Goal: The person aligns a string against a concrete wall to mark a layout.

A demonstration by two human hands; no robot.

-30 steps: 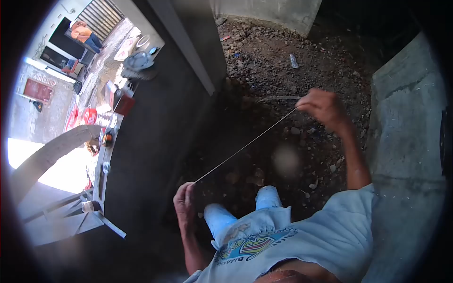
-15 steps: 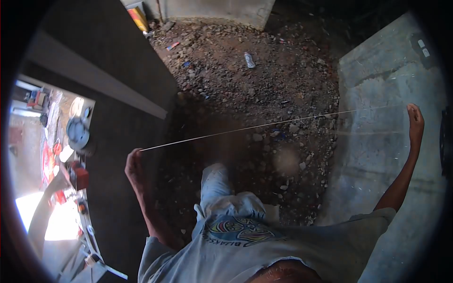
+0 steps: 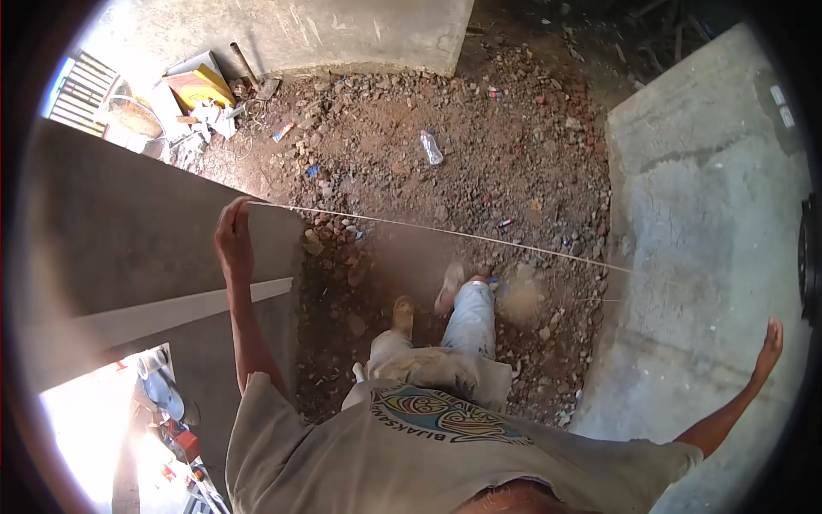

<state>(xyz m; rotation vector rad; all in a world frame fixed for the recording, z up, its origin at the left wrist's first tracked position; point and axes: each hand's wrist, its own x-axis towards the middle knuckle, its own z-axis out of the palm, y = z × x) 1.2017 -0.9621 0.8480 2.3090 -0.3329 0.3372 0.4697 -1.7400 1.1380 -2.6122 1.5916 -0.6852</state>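
Note:
A thin pale string point(image 3: 441, 230) runs taut across the space ahead of my body, sloping down toward the right. At its left end my left hand point(image 3: 233, 240) is raised, its fingers closed on the string beside a grey wall. My right hand point(image 3: 771, 341) is held out to the far right in front of the pale wall, its fingers pressed together. The string fades against that wall, and its last stretch to my right hand is too faint to see clearly.
Rubble-strewn ground point(image 3: 377, 171) lies below, with a plastic bottle point(image 3: 431, 147) on it. Concrete walls stand at left point(image 3: 145, 231), right point(image 3: 685, 257) and back point(image 3: 342, 34). A yellow box point(image 3: 201, 88) and a pipe point(image 3: 244, 66) are at the back left. A bright opening point(image 3: 81, 428) is at the lower left.
My left hand has moved up and my right hand down, so the string's slope has reversed. The view has turned, showing more of the back left and both of my feet.

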